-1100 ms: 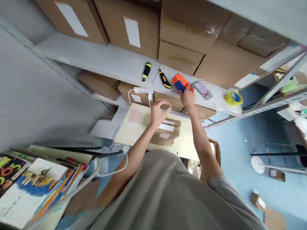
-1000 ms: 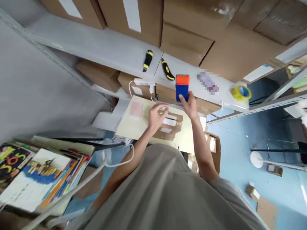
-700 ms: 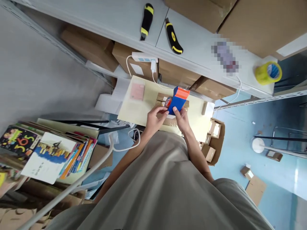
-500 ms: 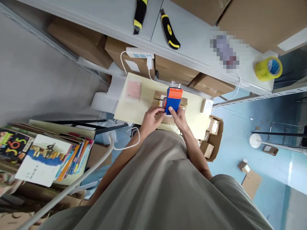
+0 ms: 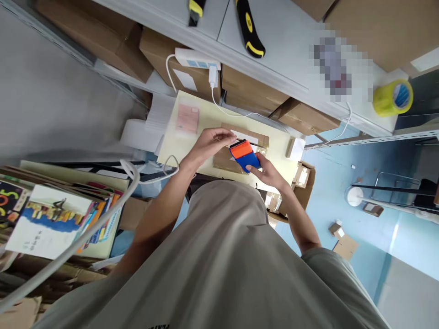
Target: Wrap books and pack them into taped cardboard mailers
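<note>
My right hand (image 5: 265, 171) is wrapped round a blue and orange tape dispenser (image 5: 247, 160), thumb on its blue side. The dispenser is tilted, its orange end and dark toothed edge facing up and left. Right beside that edge, the fingertips of my left hand (image 5: 214, 141) are pinched together; what lies between them, perhaps a tape end, is too small to make out. Beneath both hands a cardboard box (image 5: 224, 160) with a white label and shiny clear tape lies on the cream tabletop (image 5: 171, 141).
A pink packet (image 5: 187, 119) lies at the table's left, a small white box (image 5: 295, 148) at its right. On the shelf above are utility knives (image 5: 250, 29) and a yellow tape roll (image 5: 393, 97). Books (image 5: 51, 219) and a white tube (image 5: 68, 251) stand left; an open carton (image 5: 305, 189) stands right.
The dispenser has tipped over to the left in my right hand. My left hand has moved up from the dispenser's side to its toothed end, and the box below shows more.
</note>
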Available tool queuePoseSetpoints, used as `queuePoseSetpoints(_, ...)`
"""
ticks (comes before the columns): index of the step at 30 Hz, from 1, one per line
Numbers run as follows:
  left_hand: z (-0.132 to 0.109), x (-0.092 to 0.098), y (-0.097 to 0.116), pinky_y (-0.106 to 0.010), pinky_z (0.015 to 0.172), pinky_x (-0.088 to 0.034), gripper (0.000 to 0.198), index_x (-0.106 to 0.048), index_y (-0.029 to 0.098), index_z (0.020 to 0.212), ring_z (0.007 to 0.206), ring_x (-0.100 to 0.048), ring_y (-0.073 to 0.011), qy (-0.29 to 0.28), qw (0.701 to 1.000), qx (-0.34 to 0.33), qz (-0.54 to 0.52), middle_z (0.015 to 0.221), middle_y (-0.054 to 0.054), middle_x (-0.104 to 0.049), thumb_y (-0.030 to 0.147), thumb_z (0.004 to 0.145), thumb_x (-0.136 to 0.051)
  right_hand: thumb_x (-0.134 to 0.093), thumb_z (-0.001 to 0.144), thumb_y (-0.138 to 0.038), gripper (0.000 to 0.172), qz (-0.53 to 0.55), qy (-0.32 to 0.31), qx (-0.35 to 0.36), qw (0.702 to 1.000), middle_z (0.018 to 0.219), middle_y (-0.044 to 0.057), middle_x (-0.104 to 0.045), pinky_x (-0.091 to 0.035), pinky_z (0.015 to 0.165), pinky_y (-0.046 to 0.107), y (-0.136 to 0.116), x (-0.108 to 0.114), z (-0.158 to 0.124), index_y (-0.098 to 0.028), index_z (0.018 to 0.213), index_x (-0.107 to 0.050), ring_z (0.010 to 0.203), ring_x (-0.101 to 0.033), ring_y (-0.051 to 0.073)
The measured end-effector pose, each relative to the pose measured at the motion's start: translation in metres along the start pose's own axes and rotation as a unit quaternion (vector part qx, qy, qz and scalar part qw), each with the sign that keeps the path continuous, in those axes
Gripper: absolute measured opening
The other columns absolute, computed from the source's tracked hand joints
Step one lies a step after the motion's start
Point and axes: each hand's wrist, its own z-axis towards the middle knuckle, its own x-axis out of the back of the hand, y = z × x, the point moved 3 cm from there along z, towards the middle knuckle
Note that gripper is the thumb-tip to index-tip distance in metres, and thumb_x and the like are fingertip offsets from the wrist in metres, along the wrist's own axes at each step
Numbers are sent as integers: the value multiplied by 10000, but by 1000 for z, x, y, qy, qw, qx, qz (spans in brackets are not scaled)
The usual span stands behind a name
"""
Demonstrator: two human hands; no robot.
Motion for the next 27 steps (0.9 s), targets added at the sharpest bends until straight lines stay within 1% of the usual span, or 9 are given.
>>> queuePoseSetpoints(4,6,-4,-15,-379,954,-599,506,-839,187,980,1033,-769,-256,-2,999,25,-26,1033,-88,-844,601,759,-1028,-636,1001,-916,672,-54,-24,-5,998,952,47,-693,-516,764,409,-7,14,0,-255,1105,-577,813,-610,245)
queuePoseSetpoints(8,10,-7,-30,-353,848,-571,602,-837,189,1093,973,-761,-235,-31,992,73,-101,1074,-96,-840,616,725,-1047,-621,1023,-886,633,-93,-47,-7,995,963,58,-722,-514,754,413,-12,26,2,-261,1117,-572,812,-635,262)
queuePoseSetpoints(11,12,-8,-38,-350,810,-547,578,-846,177,1032,912,-736,-216,-57,989,74,-116,1039,-96,-828,635,733,-1034,-635,1027,-865,615,-120,-69,-15,990,924,48,-725,-510,728,405,-17,34,3,-261,1128,-588,778,-633,260)
queuePoseSetpoints(13,14,-7,-44,-355,813,-553,517,-837,175,964,886,-722,-209,-48,991,61,-110,978,-86,-812,609,754,-1025,-654,1024,-854,610,-136,-82,-26,987,909,44,-730,-515,728,402,-21,39,5,-255,1137,-615,762,-634,256)
queuePoseSetpoints(16,17,-10,-54,-368,864,-593,402,-820,180,894,908,-738,-223,-8,994,45,-96,917,-74,-803,531,799,-991,-657,1014,-883,649,-151,-88,-57,983,898,50,-744,-520,730,393,-28,41,14,-245,1128,-665,768,-651,257)
queuePoseSetpoints(19,16,-14,-65,-373,905,-620,302,-812,191,865,951,-758,-239,59,994,33,-81,924,-66,-822,469,845,-928,-592,1004,-961,731,-158,-89,-82,980,850,54,-732,-504,710,374,-37,42,30,-236,1009,-685,775,-667,250)
queuePoseSetpoints(21,13,-12,-71,-368,895,-622,284,-812,191,863,950,-761,-241,99,991,39,-80,922,-66,-826,456,852,-913,-583,984,-997,775,-158,-116,-90,976,846,62,-744,-503,698,363,-44,47,40,-231,949,-689,780,-688,246)
queuePoseSetpoints(23,10,-1,-76,-354,852,-608,298,-810,188,861,907,-749,-232,140,985,53,-86,873,-62,-806,462,845,-928,-630,948,-1010,791,-158,-169,-112,966,849,73,-771,-510,677,355,-52,59,48,-224,927,-705,769,-716,242)
queuePoseSetpoints(27,12,39,-84,-315,727,-549,304,-794,191,835,779,-682,-188,220,969,68,-88,741,-28,-717,448,839,-957,-709,912,-995,783,-150,-255,-189,936,795,77,-794,-523,618,338,-62,96,62,-214,940,-750,707,-751,230)
